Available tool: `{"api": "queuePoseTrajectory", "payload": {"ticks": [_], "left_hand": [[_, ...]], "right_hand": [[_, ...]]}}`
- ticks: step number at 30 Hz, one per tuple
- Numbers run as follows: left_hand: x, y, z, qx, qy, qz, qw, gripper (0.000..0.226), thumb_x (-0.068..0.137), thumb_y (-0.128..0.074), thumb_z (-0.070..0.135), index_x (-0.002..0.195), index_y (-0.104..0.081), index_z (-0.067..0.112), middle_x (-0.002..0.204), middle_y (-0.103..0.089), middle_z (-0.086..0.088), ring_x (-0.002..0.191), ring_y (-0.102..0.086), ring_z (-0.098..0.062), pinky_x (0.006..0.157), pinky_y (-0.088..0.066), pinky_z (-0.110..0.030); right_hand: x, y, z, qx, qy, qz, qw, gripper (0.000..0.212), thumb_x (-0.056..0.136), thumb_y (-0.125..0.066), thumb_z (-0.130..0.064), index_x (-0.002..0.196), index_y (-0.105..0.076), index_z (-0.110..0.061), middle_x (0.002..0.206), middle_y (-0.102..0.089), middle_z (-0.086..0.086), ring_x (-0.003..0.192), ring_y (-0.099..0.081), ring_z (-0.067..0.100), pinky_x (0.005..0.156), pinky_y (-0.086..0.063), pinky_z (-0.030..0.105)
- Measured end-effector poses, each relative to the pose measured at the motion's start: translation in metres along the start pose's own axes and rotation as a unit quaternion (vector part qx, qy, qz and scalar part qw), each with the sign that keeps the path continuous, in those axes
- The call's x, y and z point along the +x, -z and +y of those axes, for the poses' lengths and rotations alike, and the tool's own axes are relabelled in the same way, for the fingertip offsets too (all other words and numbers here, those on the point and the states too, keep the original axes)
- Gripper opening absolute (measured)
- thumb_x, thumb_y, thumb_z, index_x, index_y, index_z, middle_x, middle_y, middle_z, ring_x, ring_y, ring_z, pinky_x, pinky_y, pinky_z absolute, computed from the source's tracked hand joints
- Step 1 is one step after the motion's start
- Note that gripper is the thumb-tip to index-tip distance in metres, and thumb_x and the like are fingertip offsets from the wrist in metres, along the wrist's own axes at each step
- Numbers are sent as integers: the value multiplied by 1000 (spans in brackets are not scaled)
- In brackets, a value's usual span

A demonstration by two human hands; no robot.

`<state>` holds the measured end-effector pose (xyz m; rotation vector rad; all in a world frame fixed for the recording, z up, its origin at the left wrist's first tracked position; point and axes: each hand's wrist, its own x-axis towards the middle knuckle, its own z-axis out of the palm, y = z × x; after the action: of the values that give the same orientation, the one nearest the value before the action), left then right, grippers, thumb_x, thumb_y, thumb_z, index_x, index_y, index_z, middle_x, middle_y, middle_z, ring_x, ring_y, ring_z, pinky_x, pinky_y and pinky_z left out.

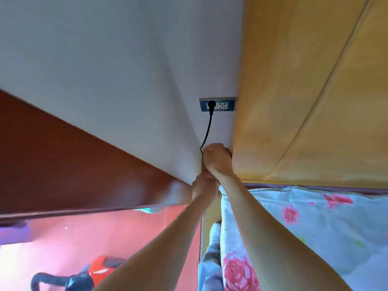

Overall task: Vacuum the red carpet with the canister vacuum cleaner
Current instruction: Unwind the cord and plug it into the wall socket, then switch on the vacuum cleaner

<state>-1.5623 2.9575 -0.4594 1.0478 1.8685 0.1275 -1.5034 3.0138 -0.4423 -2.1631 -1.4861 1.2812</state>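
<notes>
A black power cord [207,129] runs down from a black plug [211,106] seated in the left socket of a blue wall outlet [227,105]. My right hand [217,158] is closed around the cord just below the outlet. My left hand [202,185] sits right under it, fingers closed, apparently on the same cord, which is hidden there. The red canister vacuum [99,268] with its black hose [45,279] stands on the red carpet [105,232] at the lower left.
A dark red-brown wooden desk or cabinet top [73,164] fills the left. A yellow padded headboard [304,91] and a bed with a flowered sheet [294,227] lie to the right. The white wall [126,59] is straight ahead. The gap between desk and bed is narrow.
</notes>
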Motion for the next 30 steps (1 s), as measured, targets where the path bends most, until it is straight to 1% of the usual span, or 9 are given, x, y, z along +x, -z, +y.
{"api": "queuePoseTrajectory", "payload": {"ticks": [2, 4, 7, 10, 13, 15, 21, 28, 30], "left_hand": [[-15, -2, -22, 38, -18, -67, 997, 30, 86, -47, 14, 65, -68, 21, 76, -70, -15, 63, -66, -26, 66, -56, -39], [-31, 3, -41, 144, -52, -107, 982, 26, 90, -48, 15, 81, -73, 13, 86, -74, -18, 74, -71, -31, 76, -61, -41], [-71, 16, -74, 240, -108, -95, 960, 35, 85, -45, 29, 104, -72, 14, 103, -74, -16, 94, -71, -36, 84, -60, -42], [-127, 46, -116, 325, -150, -60, 932, 32, 97, -44, 23, 117, -67, 14, 116, -68, -18, 108, -65, -38, 86, -54, -40], [-185, 86, -172, 369, -168, -30, 914, 32, 99, -41, 16, 119, -64, 4, 122, -64, -23, 111, -64, -42, 88, -52, -44], [-223, 116, -216, 385, -158, -20, 909, 33, 97, -42, 12, 119, -61, -1, 121, -64, -25, 105, -66, -42, 78, -52, -40], [-314, 193, -345, 314, -79, 12, 946, 32, 99, -45, 21, 106, -67, -1, 109, -68, -26, 99, -66, -42, 78, -51, -40], [-386, 226, -463, 164, 77, 43, 983, 28, 98, -44, 26, 86, -59, 6, 91, -62, -16, 90, -62, -37, 67, -41, -34], [-398, 224, -482, 104, 103, 66, 987, 29, 97, -45, 26, 85, -60, 4, 90, -67, -13, 88, -63, -35, 73, -49, -37]], "right_hand": [[-21, -5, 14, -34, 16, -5, 999, 32, 97, -41, -13, 103, -69, 0, 111, -69, 19, 105, -64, 35, 81, -47, 33], [-48, -8, 25, -82, 26, -3, 996, 31, 95, -43, -16, 107, -68, -2, 111, -68, 19, 103, -64, 38, 77, -47, 32], [-110, -13, 37, -186, 54, -30, 981, 28, 92, -45, -12, 109, -64, 0, 113, -65, 21, 105, -61, 40, 77, -45, 34], [-173, -29, 48, -257, 76, -57, 962, 23, 92, -44, -8, 104, -61, 1, 113, -62, 20, 107, -60, 37, 78, -44, 34], [-239, -49, 47, -331, 103, -83, 934, 23, 93, -43, -8, 105, -61, 0, 114, -62, 19, 105, -60, 37, 79, -44, 34], [-278, -68, 40, -360, 133, -86, 919, 25, 93, -43, -9, 104, -63, -2, 114, -63, 19, 105, -60, 38, 81, -47, 36], [-357, -151, 11, -380, 235, -120, 886, 30, 93, -43, -25, 103, -70, -15, 112, -68, 16, 103, -63, 38, 86, -52, 40], [-406, -241, -32, -497, 367, -224, 754, 32, 97, -39, -27, 110, -65, -12, 117, -66, 14, 107, -62, 34, 85, -48, 37], [-412, -260, -49, -510, 402, -244, 720, 32, 97, -39, -25, 112, -64, -12, 116, -66, 14, 106, -62, 35, 84, -48, 37]]}}
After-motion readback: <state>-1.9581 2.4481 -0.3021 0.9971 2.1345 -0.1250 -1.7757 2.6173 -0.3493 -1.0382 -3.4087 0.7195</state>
